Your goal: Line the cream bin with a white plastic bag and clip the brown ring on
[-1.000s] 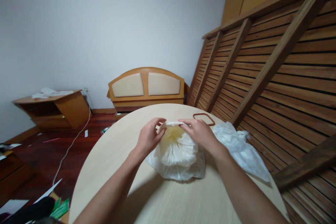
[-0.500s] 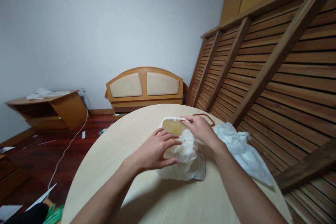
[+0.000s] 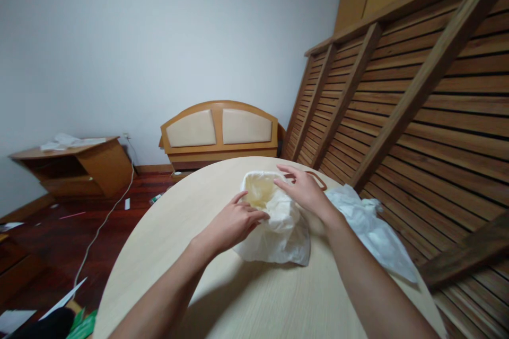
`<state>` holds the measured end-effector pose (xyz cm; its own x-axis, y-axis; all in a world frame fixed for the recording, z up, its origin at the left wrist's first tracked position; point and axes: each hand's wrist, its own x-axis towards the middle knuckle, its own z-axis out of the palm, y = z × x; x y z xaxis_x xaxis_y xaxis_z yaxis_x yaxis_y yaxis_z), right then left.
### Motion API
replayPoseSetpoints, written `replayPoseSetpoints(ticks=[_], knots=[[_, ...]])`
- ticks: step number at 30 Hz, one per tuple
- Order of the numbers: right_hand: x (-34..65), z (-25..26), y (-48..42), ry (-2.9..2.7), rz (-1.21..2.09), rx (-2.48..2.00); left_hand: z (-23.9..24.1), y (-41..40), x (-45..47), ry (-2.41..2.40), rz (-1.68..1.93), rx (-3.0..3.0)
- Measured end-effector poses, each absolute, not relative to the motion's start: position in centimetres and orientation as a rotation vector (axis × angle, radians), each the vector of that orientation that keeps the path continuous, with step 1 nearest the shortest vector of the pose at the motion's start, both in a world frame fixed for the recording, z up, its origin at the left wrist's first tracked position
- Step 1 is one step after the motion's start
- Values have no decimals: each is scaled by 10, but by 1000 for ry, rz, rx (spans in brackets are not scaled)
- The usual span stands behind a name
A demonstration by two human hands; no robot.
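Note:
A crumpled white plastic bag (image 3: 284, 230) lies on the round pale wooden table (image 3: 207, 286), its mouth open at the far side and a yellowish inside showing. My left hand (image 3: 234, 222) rests on the bag's near left side, fingers curled and pinching the plastic. My right hand (image 3: 304, 190) is at the bag's far right rim, its thumb and fingers pinching the edge while other fingers stretch out. A second white plastic bag (image 3: 366, 228) lies flat to the right, by my right forearm.
A brown loop-shaped handle (image 3: 320, 180) lies on the table behind my right hand. A slatted wooden bed frame (image 3: 417, 95) leans at the right. A headboard (image 3: 218, 132) and a low wooden cabinet (image 3: 79, 164) stand against the far wall; papers and a white cable litter the dark floor.
My left hand has moved from the bag's top rim down to its near left side. The bag's mouth has been pulled wider and its body flattened a little.

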<state>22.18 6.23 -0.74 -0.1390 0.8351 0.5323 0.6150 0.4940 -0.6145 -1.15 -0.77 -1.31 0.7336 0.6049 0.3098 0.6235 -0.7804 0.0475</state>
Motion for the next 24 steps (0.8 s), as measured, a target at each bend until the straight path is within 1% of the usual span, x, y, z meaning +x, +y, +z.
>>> replayPoseSetpoints(ticks=[3,6,10,15,20,24], knots=[[221,4,50,-1925,194,-1181,-17,-4,-12,-1026,-524,-2847],[217,6,38,-1932,129,-1311,-19,-3,-10,-990,-543,-2824],[211,-2,32,-2034,132,-1443,-19,-6,-6,-938,-517,-2793],[214,-7,35,-2170,147,-1430,-19,-11,-1,-871,-479,-2768],[211,-5,33,-2133,183,-1531,-17,-13,0,-824,-474,-2759],[203,-8,31,-2107,137,-1574,-17,-14,2,-779,-461,-2760]])
